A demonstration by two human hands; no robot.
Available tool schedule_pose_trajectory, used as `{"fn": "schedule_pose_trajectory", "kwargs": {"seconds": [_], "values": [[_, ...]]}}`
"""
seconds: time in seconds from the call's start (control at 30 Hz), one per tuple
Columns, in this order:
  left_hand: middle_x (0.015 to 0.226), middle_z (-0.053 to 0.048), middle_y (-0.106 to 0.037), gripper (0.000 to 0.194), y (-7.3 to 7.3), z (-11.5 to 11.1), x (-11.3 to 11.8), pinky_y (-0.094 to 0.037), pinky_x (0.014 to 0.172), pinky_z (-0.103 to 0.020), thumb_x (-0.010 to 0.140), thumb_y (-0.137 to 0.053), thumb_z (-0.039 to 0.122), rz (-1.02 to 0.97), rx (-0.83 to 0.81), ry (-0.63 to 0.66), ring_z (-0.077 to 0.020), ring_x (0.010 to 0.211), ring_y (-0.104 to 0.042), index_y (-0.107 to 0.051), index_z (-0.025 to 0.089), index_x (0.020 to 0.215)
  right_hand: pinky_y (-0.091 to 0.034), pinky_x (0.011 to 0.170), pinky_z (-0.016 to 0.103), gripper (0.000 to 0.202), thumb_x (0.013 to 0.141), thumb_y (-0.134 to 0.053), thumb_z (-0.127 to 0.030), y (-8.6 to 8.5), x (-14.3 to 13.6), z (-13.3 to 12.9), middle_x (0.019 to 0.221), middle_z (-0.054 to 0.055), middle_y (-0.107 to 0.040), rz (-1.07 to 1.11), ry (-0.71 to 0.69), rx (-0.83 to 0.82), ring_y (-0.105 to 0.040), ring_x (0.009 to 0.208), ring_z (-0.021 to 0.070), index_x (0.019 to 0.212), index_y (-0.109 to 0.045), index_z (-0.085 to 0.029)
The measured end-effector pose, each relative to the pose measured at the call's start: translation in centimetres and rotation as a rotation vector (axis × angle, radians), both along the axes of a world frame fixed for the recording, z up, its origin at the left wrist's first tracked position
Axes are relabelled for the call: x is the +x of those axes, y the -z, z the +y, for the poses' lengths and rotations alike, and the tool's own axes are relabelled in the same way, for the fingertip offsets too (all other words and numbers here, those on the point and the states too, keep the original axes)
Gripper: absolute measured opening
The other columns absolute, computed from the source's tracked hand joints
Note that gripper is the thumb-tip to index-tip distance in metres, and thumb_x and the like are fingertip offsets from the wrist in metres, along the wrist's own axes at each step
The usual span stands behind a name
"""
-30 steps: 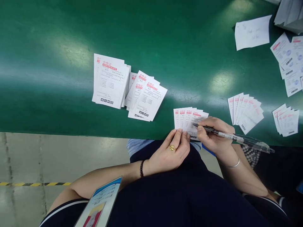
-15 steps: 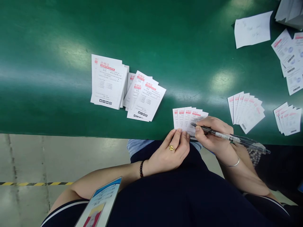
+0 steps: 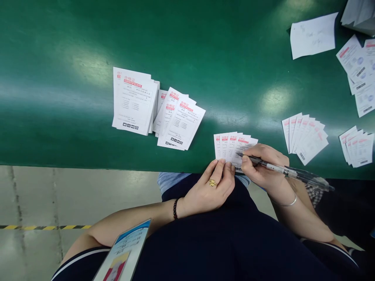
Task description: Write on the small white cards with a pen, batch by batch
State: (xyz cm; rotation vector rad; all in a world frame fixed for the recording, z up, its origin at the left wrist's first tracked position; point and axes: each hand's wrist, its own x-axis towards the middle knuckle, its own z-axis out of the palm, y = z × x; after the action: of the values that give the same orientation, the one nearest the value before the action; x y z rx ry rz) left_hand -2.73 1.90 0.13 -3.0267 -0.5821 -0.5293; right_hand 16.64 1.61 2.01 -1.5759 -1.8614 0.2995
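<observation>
My right hand (image 3: 265, 164) grips a clear-barrelled pen (image 3: 277, 168) with a dark grip. The pen's tip is at the rightmost card of a small fan of white certificate cards (image 3: 225, 145), which have red headings and lie at the table's near edge. With fingers pressed together, my left hand (image 3: 215, 183) holds the lower edge of this fan; its thumb is hidden. To the left lie a loose pile of certificate cards (image 3: 181, 123) and a taller stack of the same cards (image 3: 136, 105).
The green table (image 3: 205, 47) ends just in front of my body. At right are a fanned set of cards (image 3: 306, 134), a smaller fan (image 3: 357, 146), stamped cards (image 3: 361, 74) and a handwritten paper sheet (image 3: 313, 35). An ID badge (image 3: 123, 249) hangs at my chest.
Both hands and the fan of cards stay in place. Only the rear end of the pen has tilted very slightly.
</observation>
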Motion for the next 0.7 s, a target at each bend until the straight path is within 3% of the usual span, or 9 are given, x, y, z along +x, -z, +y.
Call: {"fn": "schedule_pose_trajectory", "kwargs": {"seconds": [0.3,0.47,0.7], "values": [[0.114,-0.013,-0.068,0.03,0.1,0.0,0.0,-0.052,0.101,-0.039,0.093,-0.052,0.016,0.009,0.003,0.0,-0.0266,0.109,-0.065,-0.062,0.004,0.119,-0.055,0.053,0.029,0.009,0.075,-0.063,-0.014,0.6,0.5,-0.5,0.064,-0.001,-0.068,0.043,0.022,-0.01,-0.063,0.054,0.0148,0.078,-0.061,-0.023],[0.113,-0.016,-0.068,0.031,0.1,0.0,-0.1,-0.05,0.102,-0.041,0.091,-0.055,0.014,-0.014,-0.037,0.017,-0.0277,0.11,-0.064,-0.061,0.001,0.119,-0.052,0.051,0.029,0.005,0.078,-0.063,-0.017,1.0,1.1,-1.0,0.064,-0.001,-0.066,0.278,0.101,-0.089,-0.063,0.056,0.0155,0.078,-0.063,-0.022],[0.108,-0.012,-0.071,0.027,-0.2,0.3,0.0,-0.053,0.099,-0.04,0.09,-0.051,0.008,-0.089,-0.051,-0.011,-0.0251,0.105,-0.067,-0.064,0.005,0.113,-0.051,0.048,0.026,0.005,0.083,-0.064,-0.025,1.6,1.4,-1.4,0.071,-0.001,-0.065,0.632,0.208,-0.023,-0.061,0.053,0.0125,0.087,-0.064,-0.022]]}}
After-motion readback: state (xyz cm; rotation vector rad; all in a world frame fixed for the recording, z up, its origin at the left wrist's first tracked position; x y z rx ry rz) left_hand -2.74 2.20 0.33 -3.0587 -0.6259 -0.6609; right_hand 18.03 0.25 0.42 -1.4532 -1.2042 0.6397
